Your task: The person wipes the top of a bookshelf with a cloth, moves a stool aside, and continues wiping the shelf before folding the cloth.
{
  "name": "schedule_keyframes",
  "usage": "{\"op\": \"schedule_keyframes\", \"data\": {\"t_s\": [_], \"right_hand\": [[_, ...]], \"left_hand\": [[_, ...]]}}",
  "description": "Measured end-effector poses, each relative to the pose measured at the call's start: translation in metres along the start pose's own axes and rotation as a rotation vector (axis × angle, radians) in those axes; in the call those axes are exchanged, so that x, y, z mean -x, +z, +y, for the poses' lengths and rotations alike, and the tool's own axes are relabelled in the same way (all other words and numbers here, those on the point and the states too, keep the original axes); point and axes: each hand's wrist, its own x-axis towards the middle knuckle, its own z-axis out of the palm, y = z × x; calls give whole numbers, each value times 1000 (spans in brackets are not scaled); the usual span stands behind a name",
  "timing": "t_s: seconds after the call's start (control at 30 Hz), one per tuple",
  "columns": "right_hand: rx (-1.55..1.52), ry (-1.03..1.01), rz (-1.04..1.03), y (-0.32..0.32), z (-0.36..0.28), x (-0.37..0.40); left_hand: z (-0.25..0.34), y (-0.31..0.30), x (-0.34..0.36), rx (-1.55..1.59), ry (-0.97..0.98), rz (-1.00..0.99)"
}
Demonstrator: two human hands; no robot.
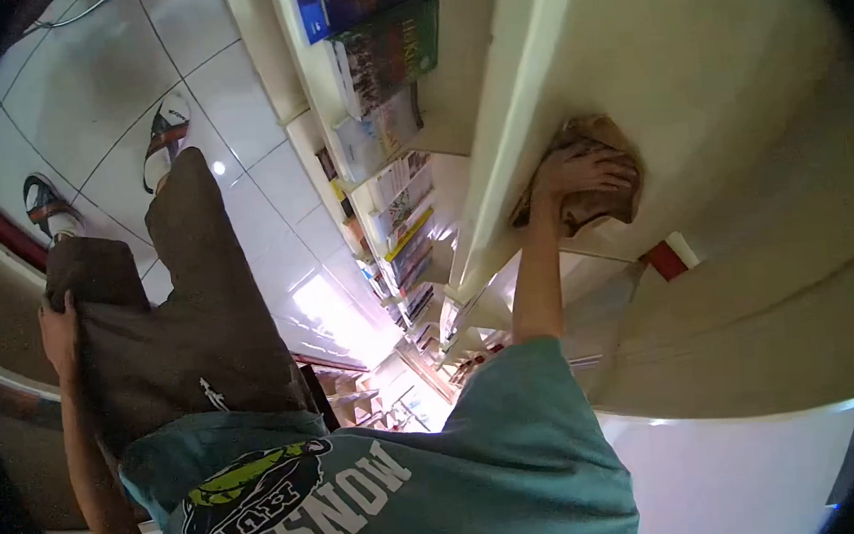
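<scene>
My right hand [590,172] presses on a bunched brown cloth [588,209], its fingers bent over the folds. The cloth lies against a broad cream surface [733,72] at the right. Over on the far left, my left hand [59,336] rests on the brown trousers [176,332] near the knee, fingers apart and holding nothing. The arms come from a green shirt [406,510] with printed letters.
Shelves with books [390,54] and magazines run down the middle. A small red and white object [669,258] lies right of the cloth. White floor tiles [252,215] and two sandalled feet [168,132] show at the left.
</scene>
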Motion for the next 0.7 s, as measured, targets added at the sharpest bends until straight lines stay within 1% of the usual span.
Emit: {"op": "schedule_keyframes", "data": {"t_s": [0.07, 0.1, 0.13, 0.17, 0.2, 0.23, 0.3, 0.33, 0.37, 0.4, 0.47, 0.5, 0.57, 0.7], "right_hand": [[-217, -167, 175, 11, 1, -11], [-231, -167, 171, 1, -12, -16], [-228, -117, 42, -20, -21, -26], [-214, -70, -84, -37, -25, -35], [-212, -78, -79, -47, -29, -42], [-205, -107, -61, -56, -34, -47], [-209, -135, -44, -72, -45, -57], [-267, -206, 28, -78, -47, -67], [-322, -278, 102, -84, -50, -78], [-322, -281, 108, -90, -56, -91], [-310, -342, 242, -100, -76, -127], [-311, -347, 250, -108, -85, -146], [-403, -440, 334, -127, -108, -185], [-503, -528, 435, -174, -153, -250]], "left_hand": [[-6, 8, -7, 40, 3, 36], [-9, 8, -10, 80, 13, 74], [-8, -1, -6, 73, 8, 73], [2, -11, 3, 110, 20, 17], [8, -15, 8, 157, 31, -37], [7, -11, 7, 162, 27, -43], [-4, -2, -2, 119, 54, 13], [-8, 3, -6, 123, 49, 15], [-11, 10, -9, 90, 36, 73], [-11, 12, -8, 59, 27, 127], [-5, 5, -3, 90, 49, 94], [-3, 2, 0, 113, 68, 63], [-9, 14, -6, 99, 64, 84], [-10, 17, -3, 105, 40, 79]]}}
